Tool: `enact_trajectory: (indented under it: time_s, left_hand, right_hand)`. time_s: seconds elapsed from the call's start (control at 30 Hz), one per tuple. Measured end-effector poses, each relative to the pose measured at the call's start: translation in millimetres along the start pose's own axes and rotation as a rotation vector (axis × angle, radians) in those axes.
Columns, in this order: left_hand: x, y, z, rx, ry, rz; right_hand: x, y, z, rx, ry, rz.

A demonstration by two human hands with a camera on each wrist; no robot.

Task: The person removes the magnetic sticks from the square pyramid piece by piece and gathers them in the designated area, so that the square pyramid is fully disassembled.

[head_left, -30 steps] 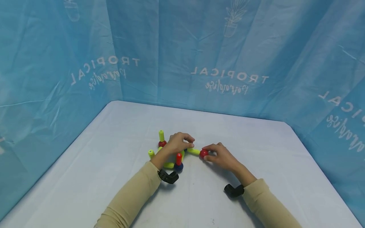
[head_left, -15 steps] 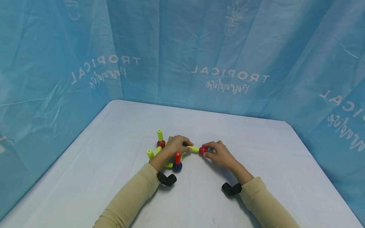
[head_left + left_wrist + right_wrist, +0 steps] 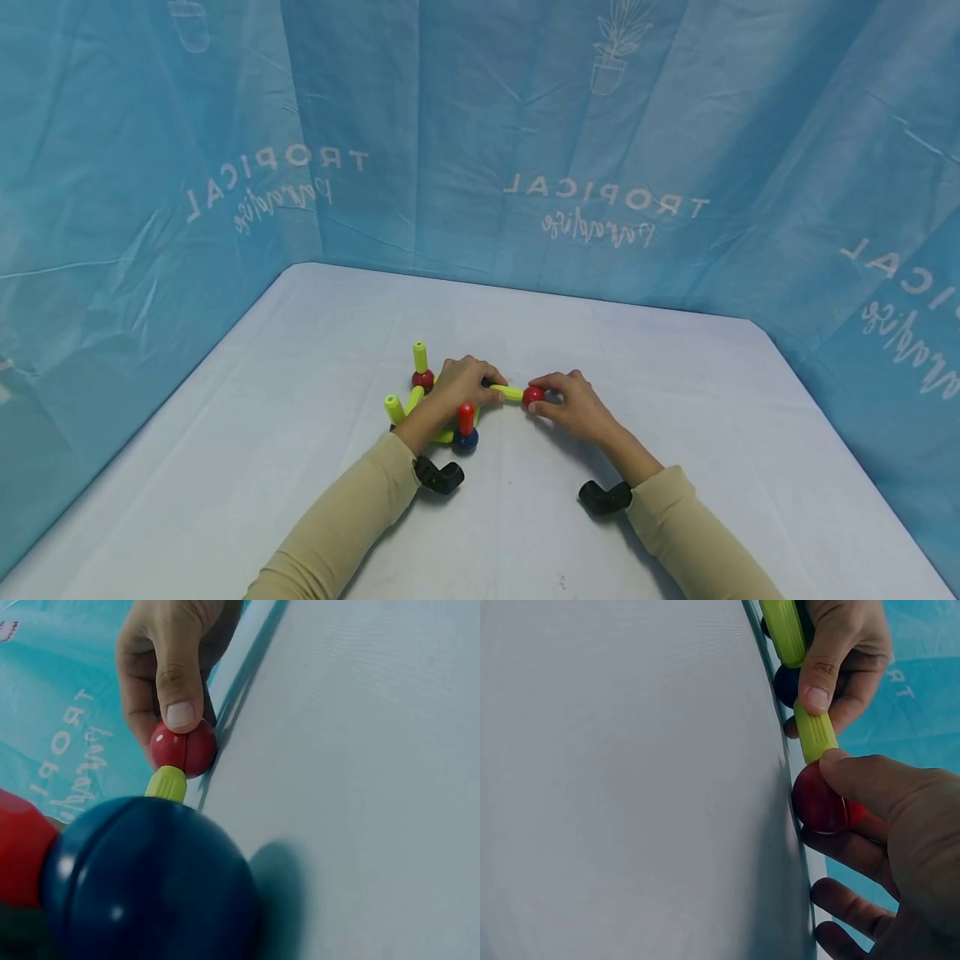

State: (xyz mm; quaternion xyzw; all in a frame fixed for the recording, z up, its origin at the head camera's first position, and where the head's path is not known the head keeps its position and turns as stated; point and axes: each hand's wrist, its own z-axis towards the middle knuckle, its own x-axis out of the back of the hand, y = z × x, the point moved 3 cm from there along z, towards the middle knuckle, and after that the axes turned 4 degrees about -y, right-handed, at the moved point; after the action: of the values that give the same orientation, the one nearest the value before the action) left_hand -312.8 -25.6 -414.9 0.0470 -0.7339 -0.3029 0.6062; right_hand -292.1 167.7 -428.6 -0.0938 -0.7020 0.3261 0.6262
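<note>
White table cover [image 3: 675, 392], blue backdrop [image 3: 480, 125] printed "TROPICAL", plant motif [image 3: 611, 46]

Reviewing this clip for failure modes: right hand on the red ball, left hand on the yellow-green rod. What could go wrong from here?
1. The right hand pinches the glossy red plastic ball with fingertips only; it might slip and roll across the white table.
2. The left hand holds the yellow-green plastic rod joined to that ball; a sideways push could part them.
3. The left forearm lies close by the upright red peg on the dark blue ball; it may topple.

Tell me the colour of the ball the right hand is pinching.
Red ball, clearest in the right wrist view.
</note>
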Motion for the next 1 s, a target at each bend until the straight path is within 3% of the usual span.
enact_trajectory:
  time_s: [0.33,0.57,0.67,1.0]
  left_hand:
    - [-3.5,1.1,0.6,-0.03,0.014,0.029]
    - [-0.7,-2.2,-1.6,-0.012,0.018,0.028]
    - [0.5,-2.3,-2.5,-0.013,0.003,0.034]
    - [-3.9,3.6,-3.3,-0.052,-0.03,0.031]
  right_hand:
    - [2,0,-4,0.006,0.012,-0.034]
    - [20,30,-21,-0.125,0.076,-0.016]
    - [25,40,-23,-0.133,0.077,-0.002]
    - [29,43,12,-0.139,0.081,0.019]
